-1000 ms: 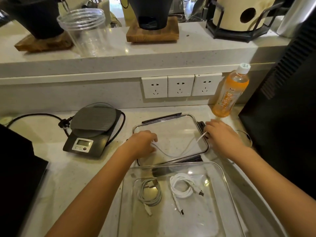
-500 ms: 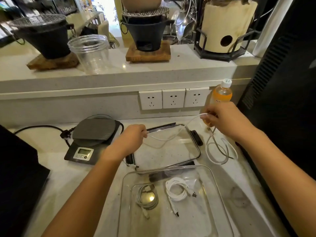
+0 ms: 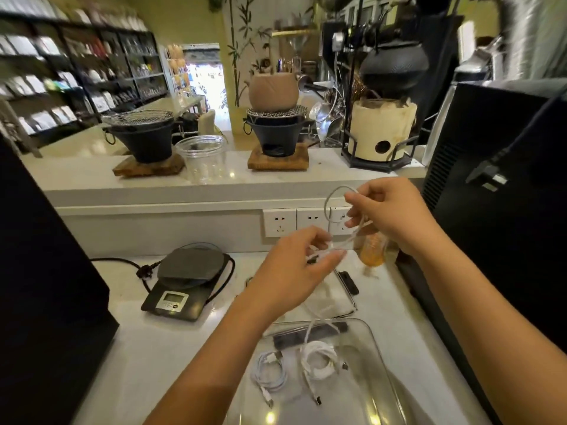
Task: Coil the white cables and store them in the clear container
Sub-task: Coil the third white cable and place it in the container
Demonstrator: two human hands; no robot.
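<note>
A thin white cable [image 3: 327, 207] is held up in the air in front of the wall sockets. My right hand [image 3: 385, 210] pinches a loop of it between thumb and fingers. Lower and to the left, my left hand [image 3: 294, 271] grips the same cable, and its loose end hangs down toward the counter. The clear container [image 3: 380, 348] stands open at the near edge of the counter. Inside lie two coiled white cables, one on the left [image 3: 270, 371] and one on the right [image 3: 319, 360].
The container's lid [image 3: 348, 283] lies behind it. A black digital scale [image 3: 184, 280] with its power cord sits to the left. An orange drink bottle [image 3: 372, 250] stands behind my hands, a black machine [image 3: 503, 210] at right, a dark box [image 3: 46, 286] at left.
Both hands have lifted the cable off the lid and raised it in front of the sockets. My right hand now holds a loop. The view has tilted upward.
</note>
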